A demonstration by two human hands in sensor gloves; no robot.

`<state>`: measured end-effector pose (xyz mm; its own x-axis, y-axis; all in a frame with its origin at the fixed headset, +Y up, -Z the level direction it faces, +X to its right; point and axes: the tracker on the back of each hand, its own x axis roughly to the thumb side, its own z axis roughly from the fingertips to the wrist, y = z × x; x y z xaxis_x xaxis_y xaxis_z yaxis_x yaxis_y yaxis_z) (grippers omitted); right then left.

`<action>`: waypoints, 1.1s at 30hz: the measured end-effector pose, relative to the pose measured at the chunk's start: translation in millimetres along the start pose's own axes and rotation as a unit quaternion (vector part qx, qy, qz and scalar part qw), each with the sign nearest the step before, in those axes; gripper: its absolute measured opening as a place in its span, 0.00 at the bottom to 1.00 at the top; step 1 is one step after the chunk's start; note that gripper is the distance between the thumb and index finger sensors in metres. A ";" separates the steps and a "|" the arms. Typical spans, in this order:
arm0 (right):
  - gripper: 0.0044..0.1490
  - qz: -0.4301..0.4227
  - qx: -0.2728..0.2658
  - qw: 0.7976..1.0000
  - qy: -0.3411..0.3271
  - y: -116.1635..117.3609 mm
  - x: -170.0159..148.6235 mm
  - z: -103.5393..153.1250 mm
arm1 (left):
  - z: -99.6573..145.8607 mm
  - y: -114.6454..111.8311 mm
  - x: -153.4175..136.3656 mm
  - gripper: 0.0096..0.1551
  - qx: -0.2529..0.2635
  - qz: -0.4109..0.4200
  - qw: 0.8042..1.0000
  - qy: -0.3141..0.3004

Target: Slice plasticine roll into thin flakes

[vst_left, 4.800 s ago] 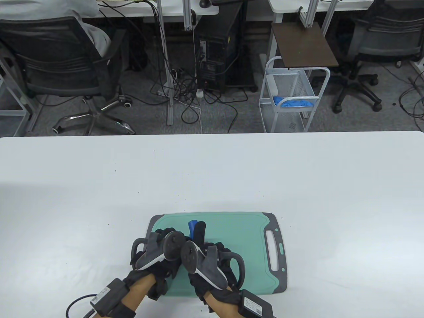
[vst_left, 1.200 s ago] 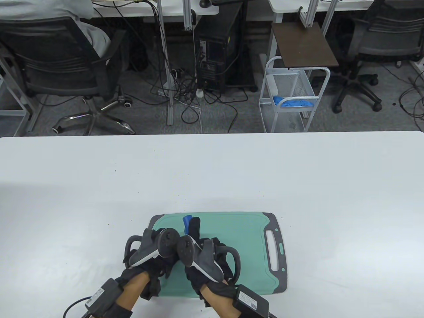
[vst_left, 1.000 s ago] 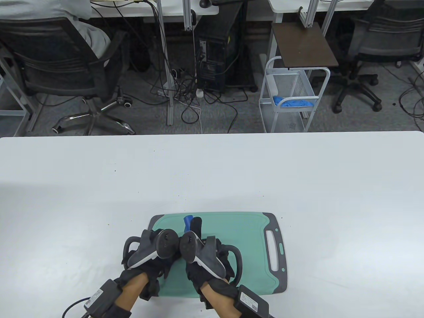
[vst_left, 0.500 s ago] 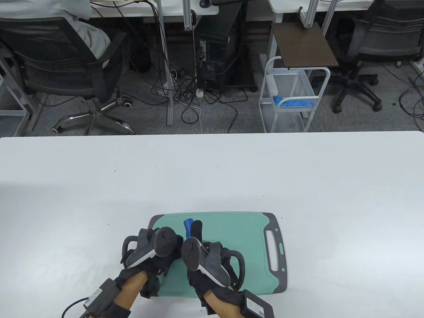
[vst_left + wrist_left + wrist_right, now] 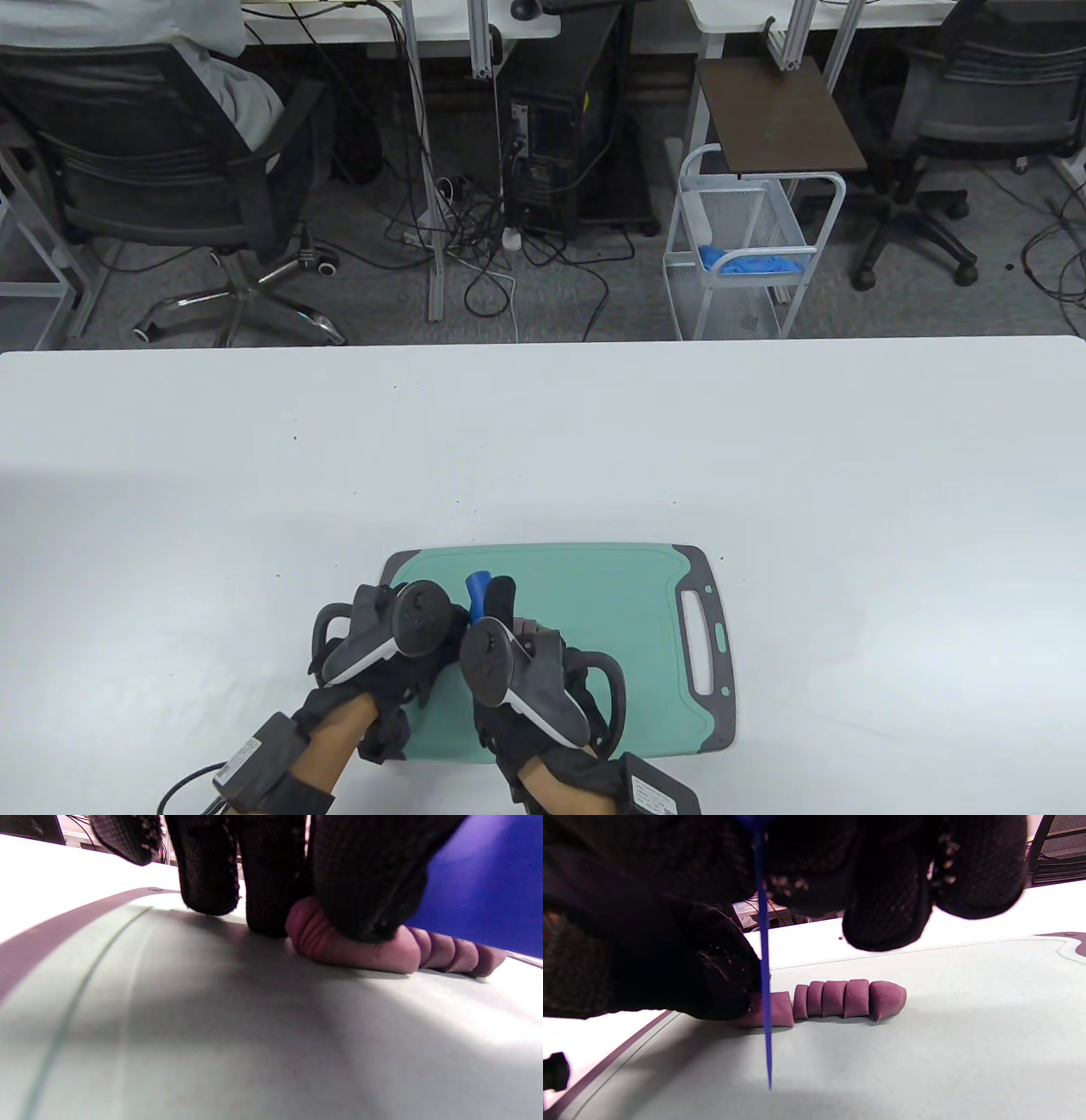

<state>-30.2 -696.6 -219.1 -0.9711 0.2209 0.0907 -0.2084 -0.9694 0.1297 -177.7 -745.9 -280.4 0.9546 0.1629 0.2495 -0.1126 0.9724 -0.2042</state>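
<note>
Bright, even room light floods the table view; the white table (image 5: 764, 475) glows almost shadowless, and the picture is sharp, though the far table edge bows slightly. Only soft shade gathers on the cutting board (image 5: 628, 611) around the left hand (image 5: 386, 637) and right hand (image 5: 526, 671). The left wrist view is darker: a broad shadow pools under the gloved fingers (image 5: 271, 870), the near board surface blurs, and a blown-out patch glares at the right. The blue blade (image 5: 488, 878) there is a soft smear. In the right wrist view the gloves read near-black and fuzzy, the plasticine roll (image 5: 840, 1001) is fairly crisp, shadow beneath it.
</note>
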 end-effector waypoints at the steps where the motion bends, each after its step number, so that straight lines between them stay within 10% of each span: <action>1: 0.56 0.002 -0.001 1.000 0.000 0.9 0.3 -0.3 | 0.0 -0.1 -0.1 0.28 0.000 0.001 1.000 0.000; 33: 0.56 0.046 -0.031 0.998 -0.007 25.7 9.6 -16.2 | -0.6 -0.8 2.2 0.26 0.001 -0.007 1.000 -0.002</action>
<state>-46.8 -721.1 -230.9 -0.9846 0.1324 0.1141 -0.1262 -0.9902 0.0596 -175.4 -746.4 -280.3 0.9549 0.1494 0.2568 -0.0993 0.9751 -0.1982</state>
